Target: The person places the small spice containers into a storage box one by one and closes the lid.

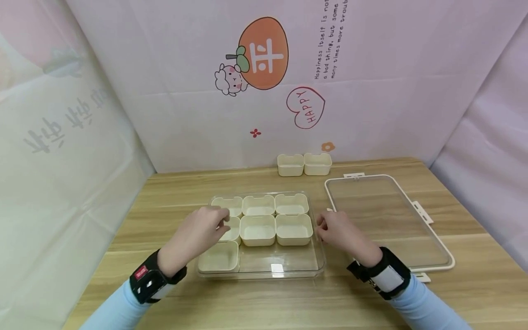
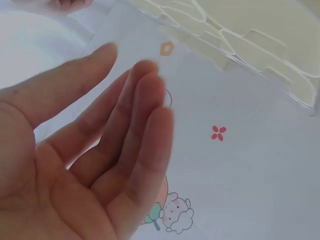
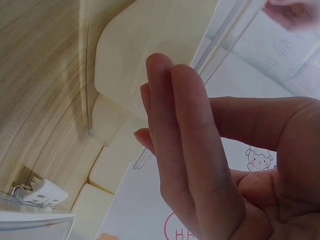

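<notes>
Though empty and gently bent, left fingers (image 2: 152,150) near cups (image 1: 257,233), right fingers (image 3: 202,135) beside tray edge (image 1: 321,259), with room front-right

In the head view, the left hand (image 1: 200,231) covers part of the middle row's left cream container (image 1: 234,230), left of centre. At right, the right hand (image 1: 340,231) and wristband (image 1: 388,276) hide part of the lid's (image 1: 429,229) left rim. The top edge cuts off the English lettering (image 1: 329,50); the bottom edge crops both blue sleeves (image 1: 117,308). The right-wrist view's upper right corner shows the left hand blurred and cropped.
</notes>
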`<state>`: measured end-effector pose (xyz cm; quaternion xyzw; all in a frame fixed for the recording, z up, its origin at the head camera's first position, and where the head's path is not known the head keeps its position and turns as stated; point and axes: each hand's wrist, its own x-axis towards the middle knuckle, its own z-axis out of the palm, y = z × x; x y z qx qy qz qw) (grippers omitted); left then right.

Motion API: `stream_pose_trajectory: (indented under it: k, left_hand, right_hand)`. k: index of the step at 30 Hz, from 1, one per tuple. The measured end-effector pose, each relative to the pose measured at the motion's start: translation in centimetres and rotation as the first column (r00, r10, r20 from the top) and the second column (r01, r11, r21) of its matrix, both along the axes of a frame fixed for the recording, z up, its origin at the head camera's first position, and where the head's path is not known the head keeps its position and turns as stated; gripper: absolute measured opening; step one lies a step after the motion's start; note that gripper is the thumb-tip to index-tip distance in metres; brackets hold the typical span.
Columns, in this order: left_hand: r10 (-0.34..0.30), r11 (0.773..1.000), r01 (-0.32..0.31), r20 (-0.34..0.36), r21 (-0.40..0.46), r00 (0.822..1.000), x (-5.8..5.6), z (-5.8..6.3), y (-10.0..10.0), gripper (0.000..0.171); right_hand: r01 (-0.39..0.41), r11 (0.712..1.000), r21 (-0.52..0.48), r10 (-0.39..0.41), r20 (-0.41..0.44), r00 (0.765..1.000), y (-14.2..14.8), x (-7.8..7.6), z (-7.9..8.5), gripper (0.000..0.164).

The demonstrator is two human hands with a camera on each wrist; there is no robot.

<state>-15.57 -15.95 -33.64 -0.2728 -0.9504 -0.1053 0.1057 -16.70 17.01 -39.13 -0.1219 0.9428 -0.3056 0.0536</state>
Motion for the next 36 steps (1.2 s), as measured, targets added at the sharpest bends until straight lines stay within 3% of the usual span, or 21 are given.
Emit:
stream_pose_trajectory:
  k: [4,12,21,27,36]
  left_hand:
    - [-0.035,0.998,0.039,-0.053,0.059,0.998,-1.5,0.2,1.1,0.013]
    - [-0.046,0.991,0.059,-0.106,0.122,0.993,-4.8,0.3,4.0,0.009]
    - [-0.097,0.968,0.136,-0.184,0.213,0.978,-8.1,0.4,7.5,0.007]
    - [-0.117,0.960,0.157,-0.178,0.231,0.977,-10.1,0.6,9.4,0.008]
    - [-0.106,0.972,0.133,-0.145,0.193,0.984,-12.9,0.5,12.2,0.007]
  right_hand:
    - [0.000,1.000,0.001,0.000,-0.019,1.000,-0.1,0.1,-0.1,0.010]
    - [0.008,1.000,-0.020,-0.008,-0.019,1.000,0.0,0.1,0.0,0.009]
    - [-0.003,1.000,0.007,0.003,-0.042,0.999,-0.1,0.1,0.0,0.008]
    - [0.002,1.000,0.011,-0.001,-0.048,0.999,-0.1,0.1,0.0,0.008]
    - [0.010,1.000,-0.002,-0.010,-0.026,1.000,-0.1,0.1,-0.1,0.008]
